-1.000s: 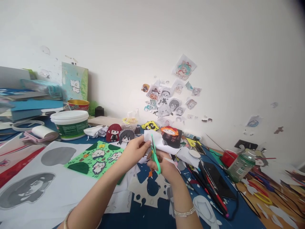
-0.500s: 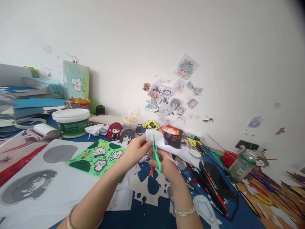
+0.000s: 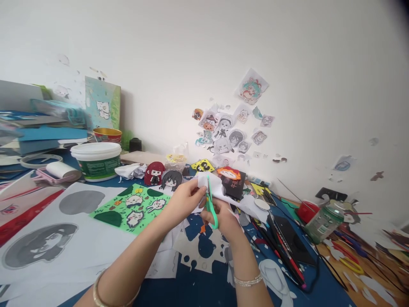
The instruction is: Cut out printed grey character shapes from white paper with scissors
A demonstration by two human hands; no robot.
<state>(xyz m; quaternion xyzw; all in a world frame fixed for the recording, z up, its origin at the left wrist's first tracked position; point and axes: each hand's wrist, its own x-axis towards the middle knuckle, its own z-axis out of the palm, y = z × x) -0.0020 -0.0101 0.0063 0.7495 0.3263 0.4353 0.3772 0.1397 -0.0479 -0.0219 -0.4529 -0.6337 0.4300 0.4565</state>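
Observation:
My right hand (image 3: 220, 215) is closed round the handles of green scissors (image 3: 211, 209), with the blades pointing up and away from me. The blades lie against a white sheet of paper (image 3: 215, 185). Pinched at its left edge, the paper is held by my left hand (image 3: 188, 196). Part of the sheet is hidden behind the fingers and the scissors. Below both hands lies a paper scrap with cut-out holes (image 3: 203, 251). A green sheet with cartoon animals (image 3: 136, 209) rests left of my left hand.
White sheets with grey printed figures (image 3: 41, 247) cover the left side. A white-lidded tub (image 3: 96, 162) stands behind them. At right are black pens (image 3: 284, 249), a glass jar (image 3: 326, 221) and yellow-handled scissors (image 3: 351, 264). Cut-out drawings stick to the wall (image 3: 306, 85).
The view has shifted slightly. Both hands still hold the paper and the scissors in nearly the same spot; the scissor blades look closer together than before.

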